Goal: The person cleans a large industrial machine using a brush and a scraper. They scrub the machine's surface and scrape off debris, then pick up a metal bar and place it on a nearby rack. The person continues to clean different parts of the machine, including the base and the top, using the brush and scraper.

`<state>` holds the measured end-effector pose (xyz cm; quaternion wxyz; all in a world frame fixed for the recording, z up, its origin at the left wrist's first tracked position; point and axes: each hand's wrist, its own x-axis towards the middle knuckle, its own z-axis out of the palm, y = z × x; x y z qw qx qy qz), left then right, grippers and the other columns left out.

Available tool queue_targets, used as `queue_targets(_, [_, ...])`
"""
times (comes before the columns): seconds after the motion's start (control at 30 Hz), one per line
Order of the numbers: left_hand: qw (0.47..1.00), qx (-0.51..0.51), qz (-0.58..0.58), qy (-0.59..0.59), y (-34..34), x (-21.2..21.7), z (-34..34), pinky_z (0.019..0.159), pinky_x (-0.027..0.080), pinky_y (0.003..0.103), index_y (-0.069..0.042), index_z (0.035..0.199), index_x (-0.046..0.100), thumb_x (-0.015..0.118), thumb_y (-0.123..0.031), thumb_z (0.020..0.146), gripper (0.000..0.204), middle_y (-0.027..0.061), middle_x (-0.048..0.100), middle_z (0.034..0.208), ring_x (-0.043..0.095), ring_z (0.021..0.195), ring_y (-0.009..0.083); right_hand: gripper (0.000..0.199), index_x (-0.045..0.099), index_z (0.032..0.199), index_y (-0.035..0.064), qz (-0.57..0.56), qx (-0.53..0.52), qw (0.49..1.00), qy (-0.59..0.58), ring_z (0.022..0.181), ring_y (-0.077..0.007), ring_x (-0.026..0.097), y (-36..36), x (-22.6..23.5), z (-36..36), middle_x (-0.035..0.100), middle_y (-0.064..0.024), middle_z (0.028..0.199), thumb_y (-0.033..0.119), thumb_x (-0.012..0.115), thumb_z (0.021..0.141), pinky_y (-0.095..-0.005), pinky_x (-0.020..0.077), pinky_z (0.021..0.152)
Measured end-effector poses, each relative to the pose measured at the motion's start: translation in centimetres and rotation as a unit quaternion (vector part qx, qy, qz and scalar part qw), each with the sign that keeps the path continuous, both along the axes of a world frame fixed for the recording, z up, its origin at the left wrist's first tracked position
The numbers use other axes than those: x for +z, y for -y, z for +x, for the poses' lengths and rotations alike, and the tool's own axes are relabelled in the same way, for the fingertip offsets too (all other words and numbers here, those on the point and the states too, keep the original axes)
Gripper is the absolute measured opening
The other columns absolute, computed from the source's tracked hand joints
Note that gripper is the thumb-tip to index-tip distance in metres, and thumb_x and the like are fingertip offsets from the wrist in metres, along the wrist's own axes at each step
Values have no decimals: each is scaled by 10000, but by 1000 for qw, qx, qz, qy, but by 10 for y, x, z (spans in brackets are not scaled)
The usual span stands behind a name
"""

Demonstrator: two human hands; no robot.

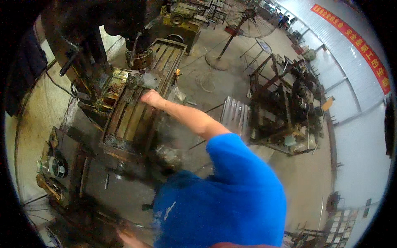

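My right hand (pixel 151 98) reaches out over the slotted metal table (pixel 134 115) of a milling machine. Its fingers curl closed beside a pale metal piece (pixel 148 79) on that table; whatever they grip is hidden. A round clamp-like part (pixel 131 81) stands just left of the metal piece, and the machine's dark spindle head (pixel 140 58) hangs beyond it. My left hand (pixel 129 239) is low at the bottom edge, close to a dark, cluttered bench (pixel 95 223). Blur and the frame edge obscure its fingers.
At left, a round clear container (pixel 56 167) sits on a stand with tools. A large floor fan (pixel 248 14) stands at the back. Right of my arm are a ridged metal bench (pixel 235 113) and a rusty rack (pixel 273 107) of parts. A distant person (pixel 283 20) is far back.
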<state>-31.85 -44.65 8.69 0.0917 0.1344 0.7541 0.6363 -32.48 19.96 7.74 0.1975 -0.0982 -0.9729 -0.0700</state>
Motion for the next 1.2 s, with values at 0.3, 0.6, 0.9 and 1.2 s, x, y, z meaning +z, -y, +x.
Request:
queue_targets(0.3, [930,148,143,306,27,-28,-40,877,378,415,-30,1202,402,399,-291,850,439,171,454,1176,467,1037,292,276,622,830,107,-452,-288,840,81,850,-290,556,32,65,-25,599,-118,830,339,496,748,-365,459,749])
queue_targets(0.6, [814,305,280,407,20,-18,-39,715,448,387,4,950,436,411,-162,852,195,135,502,936,508,810,264,68,500,571,86,-73,62,991,-96,557,-289,524,72,4,-4,518,-87,575,105,516,634,-403,420,497])
queue_targets(0.9, [827,265,295,398,30,-31,-38,683,460,350,41,900,463,407,-177,847,231,140,541,811,548,811,281,101,548,576,26,-511,14,859,-41,517,-231,548,124,20,-11,547,-83,545,53,497,658,-336,408,456])
queue_targets(1.2, [820,295,306,384,17,-17,-40,656,494,346,41,928,444,429,-134,838,198,177,558,863,560,749,281,144,511,548,6,-693,-166,701,-23,515,-138,512,154,94,0,511,-50,547,66,524,679,-271,380,458])
